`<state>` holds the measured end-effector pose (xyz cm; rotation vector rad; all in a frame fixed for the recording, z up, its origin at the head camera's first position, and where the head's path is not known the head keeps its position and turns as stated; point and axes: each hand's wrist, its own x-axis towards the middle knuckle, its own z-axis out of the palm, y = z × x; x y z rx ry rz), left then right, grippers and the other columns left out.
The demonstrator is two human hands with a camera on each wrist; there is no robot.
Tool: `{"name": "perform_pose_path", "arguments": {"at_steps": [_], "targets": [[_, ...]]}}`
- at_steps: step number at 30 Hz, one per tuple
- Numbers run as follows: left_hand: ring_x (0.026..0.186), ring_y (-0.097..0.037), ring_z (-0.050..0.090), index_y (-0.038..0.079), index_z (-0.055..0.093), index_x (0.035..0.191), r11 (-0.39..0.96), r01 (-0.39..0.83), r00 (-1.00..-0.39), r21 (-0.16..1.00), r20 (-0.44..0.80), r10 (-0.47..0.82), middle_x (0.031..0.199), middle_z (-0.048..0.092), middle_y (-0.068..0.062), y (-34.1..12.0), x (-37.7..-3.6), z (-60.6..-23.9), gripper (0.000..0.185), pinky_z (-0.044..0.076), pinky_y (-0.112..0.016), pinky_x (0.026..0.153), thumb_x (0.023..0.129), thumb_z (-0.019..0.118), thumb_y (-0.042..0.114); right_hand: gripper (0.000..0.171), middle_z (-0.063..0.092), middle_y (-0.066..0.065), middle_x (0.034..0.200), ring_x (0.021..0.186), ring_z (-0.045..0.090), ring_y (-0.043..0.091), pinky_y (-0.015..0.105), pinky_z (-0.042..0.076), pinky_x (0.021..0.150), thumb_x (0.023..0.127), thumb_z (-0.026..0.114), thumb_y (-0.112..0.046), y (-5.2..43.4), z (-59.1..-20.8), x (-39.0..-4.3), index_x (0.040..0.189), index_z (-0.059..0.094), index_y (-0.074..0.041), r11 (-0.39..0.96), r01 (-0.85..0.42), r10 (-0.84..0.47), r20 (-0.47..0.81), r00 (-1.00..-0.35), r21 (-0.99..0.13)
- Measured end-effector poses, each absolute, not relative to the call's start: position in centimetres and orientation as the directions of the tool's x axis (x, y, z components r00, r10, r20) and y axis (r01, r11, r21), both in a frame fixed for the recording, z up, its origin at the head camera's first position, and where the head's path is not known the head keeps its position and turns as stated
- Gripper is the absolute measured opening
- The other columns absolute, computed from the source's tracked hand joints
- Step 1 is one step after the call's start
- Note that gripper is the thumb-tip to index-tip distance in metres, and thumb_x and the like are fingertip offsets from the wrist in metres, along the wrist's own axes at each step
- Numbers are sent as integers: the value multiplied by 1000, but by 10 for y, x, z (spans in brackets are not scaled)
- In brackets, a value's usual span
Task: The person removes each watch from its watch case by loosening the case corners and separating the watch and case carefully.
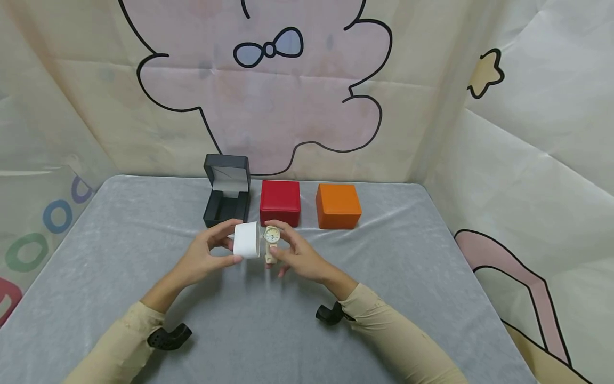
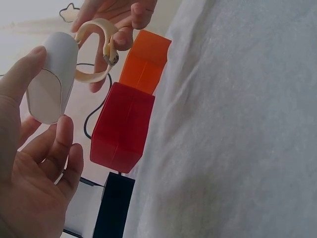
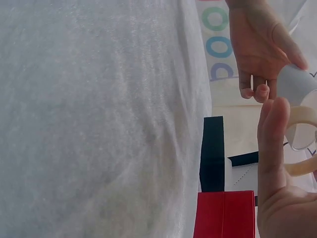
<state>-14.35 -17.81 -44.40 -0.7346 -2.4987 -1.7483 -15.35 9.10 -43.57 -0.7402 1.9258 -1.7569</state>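
- Landmark: red box [image 1: 280,202], lid down, on the grey cloth-covered table [image 1: 408,277]. All places are given relative to it.
- Left hand [image 1: 206,258]: raised over the table, on the near side of the red box and slightly to its left. Thumb and fingers curl round a white cushion [image 1: 247,240], a short rounded roll; the thumb lies along its far side and the fingertips under its near side. The left wrist view confirms the grip: thumb on top and fingers below.
- Right hand [image 1: 297,256]: also on the near side of the red box, directly in front of it. Fingers pinch a cream-strapped watch [image 1: 272,237]; the dial faces the head camera and the strap hangs down past the fingers.
- Watch relative to cushion: just beside it, at its right end. In the left wrist view the looped strap touches the cushion's end; I cannot tell whether it has slipped round it.
- Watch and cushion are both held clear of the table, near the front face of the red box without touching it.
- Black box [image 1: 227,198]: just left of the red box, lid standing open, pale lining visible inside the lid.
- Orange box [image 1: 338,206]: just right of the red box, lid down, a small gap between them.
- The three boxes form one row along the far side of the table.
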Motion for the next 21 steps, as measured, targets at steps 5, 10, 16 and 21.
{"name": "perform_pose_path", "arguments": {"at_steps": [5, 10, 16, 21], "targets": [[85, -13, 63, 2, 51, 144, 276, 368, -898, 888, 262, 355, 131, 64, -21, -179, -146, -444, 69, 53, -27, 84, 82, 82, 4, 55, 46, 28, 135, 98, 63, 55, 31, 60, 64, 102, 55, -5, 93, -438, -156, 151, 35, -20, -5, -36, -613, 31, -789, -999], [86, -12, 63, 2, 50, 144, 289, 349, -906, 892, 242, 347, 132, 64, -21, -179, -146, -445, 70, 52, -25, 85, 82, 82, 5, 54, 38, 30, 144, 100, 68, 33, 29, 61, 71, 102, 53, -3, 95, -437, -158, 152, 34, -15, -82, 72, -574, -12, -819, -994], [86, -11, 62, 3, 50, 144, 283, 345, -907, 895, 240, 346, 132, 64, -22, -180, -148, -444, 68, 52, -25, 84, 84, 80, 3, 60, 26, 19, 163, 99, 74, 22, 32, 63, 75, 106, 48, -6, 96, -436, -162, 159, 23, -17, -168, 148, -552, -32, -833, -975], [86, -10, 62, 1, 50, 144, 278, 352, -904, 894, 248, 347, 133, 63, -23, -181, -150, -444, 68, 51, -22, 84, 84, 80, 2, 62, 21, 17, 167, 96, 75, 20, 33, 63, 71, 107, 42, -5, 97, -435, -163, 162, 17, -19, -192, 154, -551, -23, -834, -969]]}}
